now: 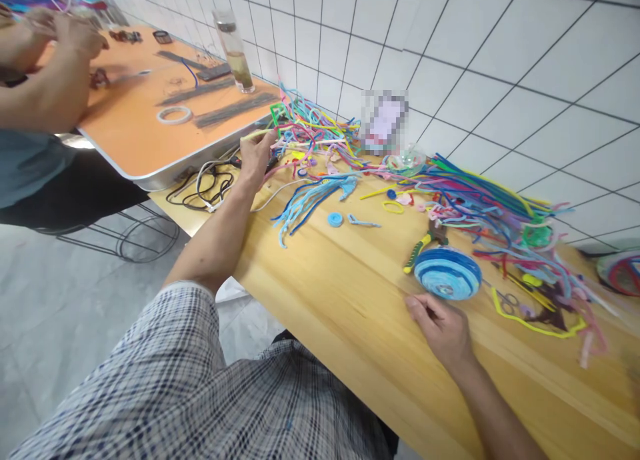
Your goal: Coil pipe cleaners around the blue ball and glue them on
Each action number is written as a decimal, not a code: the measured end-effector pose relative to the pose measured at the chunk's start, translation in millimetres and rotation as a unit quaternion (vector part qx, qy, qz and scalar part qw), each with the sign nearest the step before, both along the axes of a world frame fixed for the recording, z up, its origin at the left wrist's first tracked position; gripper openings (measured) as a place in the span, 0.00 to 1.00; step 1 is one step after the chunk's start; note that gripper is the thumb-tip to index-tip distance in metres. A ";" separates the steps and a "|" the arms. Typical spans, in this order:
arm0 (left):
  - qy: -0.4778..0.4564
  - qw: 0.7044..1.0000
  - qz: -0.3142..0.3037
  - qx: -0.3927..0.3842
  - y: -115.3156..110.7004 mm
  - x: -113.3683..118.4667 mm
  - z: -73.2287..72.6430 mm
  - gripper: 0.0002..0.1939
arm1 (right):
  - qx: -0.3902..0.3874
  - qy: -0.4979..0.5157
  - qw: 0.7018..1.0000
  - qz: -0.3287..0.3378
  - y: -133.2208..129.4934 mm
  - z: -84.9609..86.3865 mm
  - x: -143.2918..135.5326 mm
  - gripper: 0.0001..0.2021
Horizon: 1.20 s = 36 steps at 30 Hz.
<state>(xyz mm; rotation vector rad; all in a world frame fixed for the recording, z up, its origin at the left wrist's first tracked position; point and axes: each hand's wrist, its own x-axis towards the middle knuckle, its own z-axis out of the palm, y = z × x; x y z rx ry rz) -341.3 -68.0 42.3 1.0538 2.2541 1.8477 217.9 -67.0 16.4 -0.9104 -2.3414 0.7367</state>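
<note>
My left hand [256, 157] reaches to the left end of a tangled pile of coloured pipe cleaners [320, 123]; its fingers are closed at a pale yellow-green strand. My right hand [443, 327] rests on the wooden table [350, 300] with its fingers curled together; whatever they may hold is too small to make out. Just beyond it sits a round coil [447, 273] in light and dark blue. Green-and-yellow-handled pliers [419, 252] lie beside the coil. Light blue strands [305, 203], a small blue disc [335, 219] and a short twisted blue piece [363, 221] are between my hands.
More pipe cleaners [490, 190] run along the tiled wall, near a phone [384, 123]. Scissors [509, 304] lie at the right. Black and white cables [210, 183] are left of my left hand. Another person's hands [75, 33] are over an orange table [130, 140] holding a bottle [237, 60] and tape [175, 115].
</note>
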 end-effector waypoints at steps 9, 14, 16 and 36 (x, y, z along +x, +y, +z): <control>0.083 0.988 -0.049 -0.117 -1.5 -11.1 3.9 0.65 | -0.018 -0.019 1.000 -0.015 -0.4 3.0 -1.9 0.17; 0.005 0.998 -0.009 -0.069 -3.0 -8.0 6.6 0.57 | -0.008 -0.011 1.000 -0.013 -0.7 2.4 -0.7 0.17; 0.020 0.998 -0.006 -0.065 -3.5 -4.4 6.2 0.50 | -0.006 -0.009 1.000 -0.013 -0.7 2.0 -0.5 0.17; 0.226 0.941 -0.058 -0.244 1.4 14.3 -14.9 0.06 | -0.014 -0.026 0.999 -0.020 -1.4 4.2 -2.2 0.19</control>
